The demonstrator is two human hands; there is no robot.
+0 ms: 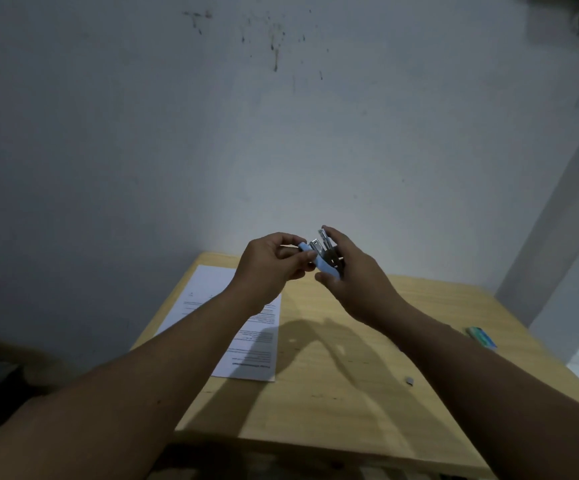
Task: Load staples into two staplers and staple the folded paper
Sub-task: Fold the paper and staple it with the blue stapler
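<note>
A small light-blue stapler (323, 258) is held up in the air above the far part of the wooden table (343, 386). It is swung open, with its metal magazine and top arm splayed apart. My left hand (270, 266) pinches its blue end with curled fingers. My right hand (350, 275) cups the stapler from the right, fingers over the metal parts and thumb under the blue base. A printed sheet of paper (246, 341) lies flat on the table's left side, partly under my left forearm.
A green-blue staple box (482, 337) lies near the table's right edge. A small grey strip of staples (410, 380) sits on the wood at right. A stained wall stands right behind the table. Dark clutter lies on the floor at left.
</note>
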